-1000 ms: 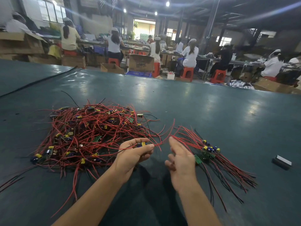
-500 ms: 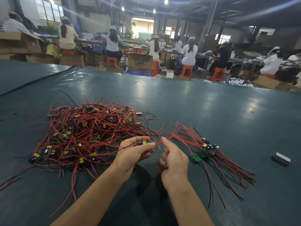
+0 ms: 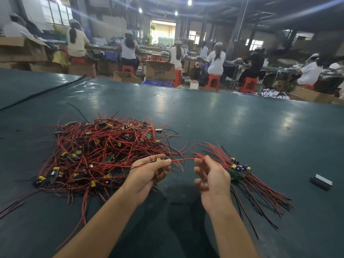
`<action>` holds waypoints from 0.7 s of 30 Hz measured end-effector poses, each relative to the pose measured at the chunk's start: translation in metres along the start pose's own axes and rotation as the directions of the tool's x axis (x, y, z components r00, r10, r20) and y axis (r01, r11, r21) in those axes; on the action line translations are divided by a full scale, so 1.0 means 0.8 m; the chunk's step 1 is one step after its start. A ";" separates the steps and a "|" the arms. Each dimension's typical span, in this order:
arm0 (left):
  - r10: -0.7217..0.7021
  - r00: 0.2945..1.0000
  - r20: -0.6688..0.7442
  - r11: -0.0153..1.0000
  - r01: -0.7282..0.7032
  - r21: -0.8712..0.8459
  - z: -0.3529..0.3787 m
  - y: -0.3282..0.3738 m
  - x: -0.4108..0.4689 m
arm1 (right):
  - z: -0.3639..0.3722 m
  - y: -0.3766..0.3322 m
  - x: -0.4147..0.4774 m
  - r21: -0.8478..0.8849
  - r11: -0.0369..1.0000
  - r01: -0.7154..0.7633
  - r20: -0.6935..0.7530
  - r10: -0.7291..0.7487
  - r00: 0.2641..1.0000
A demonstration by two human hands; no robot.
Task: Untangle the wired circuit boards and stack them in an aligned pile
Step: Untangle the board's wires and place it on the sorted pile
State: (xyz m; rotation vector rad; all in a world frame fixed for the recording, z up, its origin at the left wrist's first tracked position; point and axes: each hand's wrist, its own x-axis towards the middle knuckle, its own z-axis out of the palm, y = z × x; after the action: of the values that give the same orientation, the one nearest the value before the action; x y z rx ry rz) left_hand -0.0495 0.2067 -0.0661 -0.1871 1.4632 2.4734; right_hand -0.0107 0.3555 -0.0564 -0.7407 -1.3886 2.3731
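Untangling step: left hand (image 3: 149, 174) gripped small yellow-capped circuit board (image 3: 157, 159), right hand (image 3: 212, 175) pinched its thin red wire (image 3: 183, 159); next likely needs pulling clear.

Glossy smooth green table (image 3: 223, 127), red plastic-sheathed wires (image 3: 104, 146)

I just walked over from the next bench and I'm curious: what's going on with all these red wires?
A person is sorting wired circuit boards on a green table. The left hand grips one board at the near edge of the tangle. Its red wire runs taut across to the right hand, which seems to pinch it. A small aligned pile lies just right of that hand; most boards are still tangled.
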 end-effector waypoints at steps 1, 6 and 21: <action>-0.009 1.000 0.001 1.000 0.009 -0.019 0.001 -0.001 0.000 | 0.001 0.000 -0.001 0.012 1.000 -0.002 0.011 0.002 1.000; -0.035 0.999 0.007 0.996 0.036 -0.078 0.005 -0.006 -0.002 | 0.002 0.000 -0.005 0.098 0.994 0.055 0.009 -0.056 0.998; -0.010 1.000 0.003 0.997 0.010 -0.080 0.003 -0.009 0.001 | 0.011 0.015 -0.011 0.010 0.994 0.112 0.054 -0.113 0.992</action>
State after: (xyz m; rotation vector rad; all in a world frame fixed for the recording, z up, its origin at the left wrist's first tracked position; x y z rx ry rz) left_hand -0.0480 0.2125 -0.0715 -0.2062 1.3596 2.5253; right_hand -0.0081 0.3387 -0.0611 -0.5841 -1.4047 2.3251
